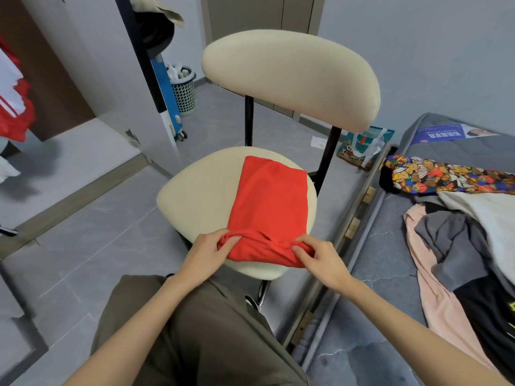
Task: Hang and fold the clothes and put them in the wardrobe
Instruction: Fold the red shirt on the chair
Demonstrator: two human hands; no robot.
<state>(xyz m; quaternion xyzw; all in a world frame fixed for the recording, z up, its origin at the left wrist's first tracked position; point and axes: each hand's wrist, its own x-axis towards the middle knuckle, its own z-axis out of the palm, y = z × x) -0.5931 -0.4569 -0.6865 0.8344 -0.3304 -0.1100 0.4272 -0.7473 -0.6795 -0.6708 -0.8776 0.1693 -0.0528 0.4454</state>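
A red garment lies partly folded on the cream seat of a chair in front of me. My left hand pinches its near left corner, fingers curled into the bunched cloth. My right hand grips the near right corner the same way. The garment's near edge is rolled up between both hands. On the bed at the right lies a pile of loose clothes: pink, grey, black and white pieces, with a bear-print garment behind them. The open wardrobe stands at the left with a red and white garment hanging inside.
The chair's cream backrest rises behind the seat. A mesh bin and a blue wheeled object stand past the wardrobe door. A printed bag lies on the grey tiled floor beside the bed frame.
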